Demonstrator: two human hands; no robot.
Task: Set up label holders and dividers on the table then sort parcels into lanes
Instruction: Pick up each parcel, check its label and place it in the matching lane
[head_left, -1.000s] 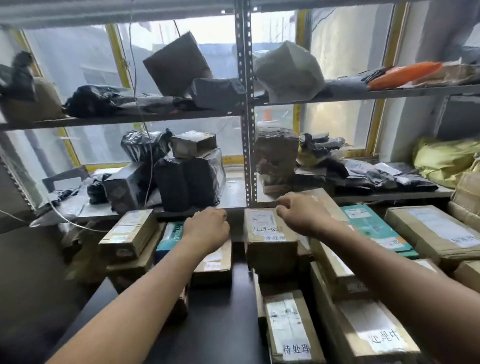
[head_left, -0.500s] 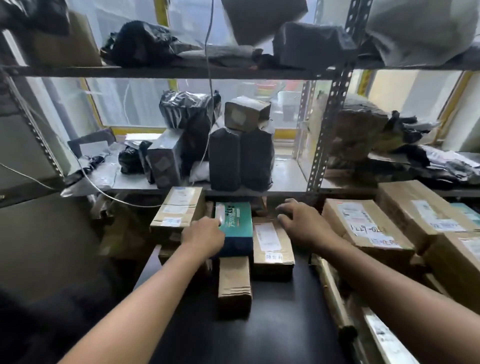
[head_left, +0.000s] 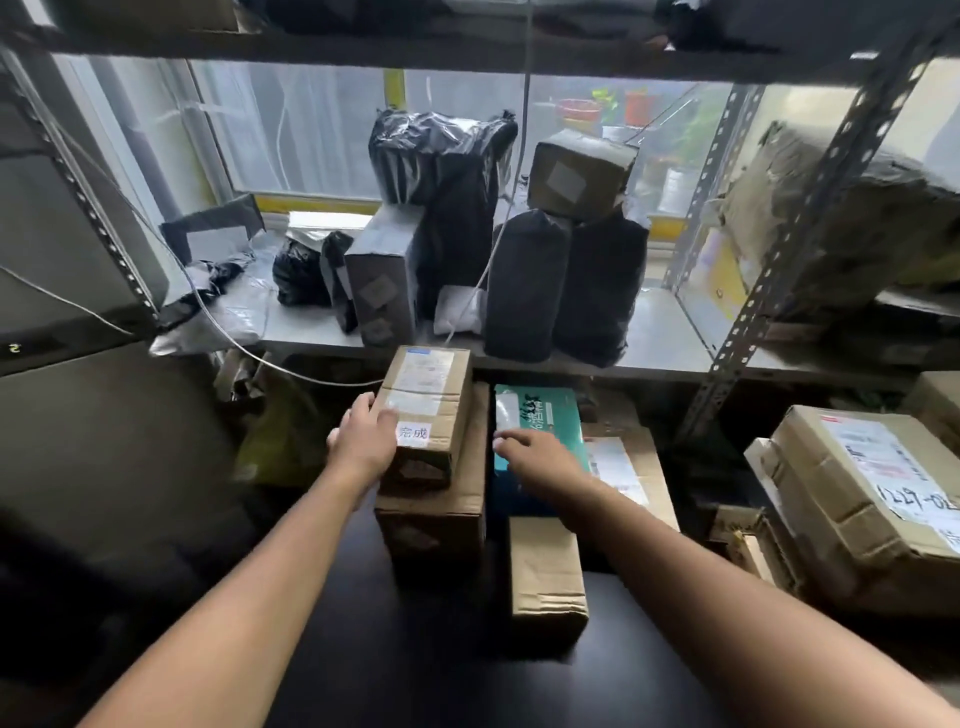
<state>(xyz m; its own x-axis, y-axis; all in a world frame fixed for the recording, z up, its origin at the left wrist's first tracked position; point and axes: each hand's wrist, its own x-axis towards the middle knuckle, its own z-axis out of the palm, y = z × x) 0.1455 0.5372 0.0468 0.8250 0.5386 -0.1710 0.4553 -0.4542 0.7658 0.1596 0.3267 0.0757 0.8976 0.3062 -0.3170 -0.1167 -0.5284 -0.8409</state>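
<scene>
Daylight from the far window (head_left: 311, 145), washed out and hazy, backlights the black bags (head_left: 441, 171) on the shelf (head_left: 665, 332). The near table (head_left: 415, 675) and the left side sit in deep shadow, though the white label (head_left: 413, 432) on the cardboard box (head_left: 431, 384) stays readable. Edges bow: the shelf post (head_left: 815, 228) on the right leans, and detail is soft throughout.
</scene>
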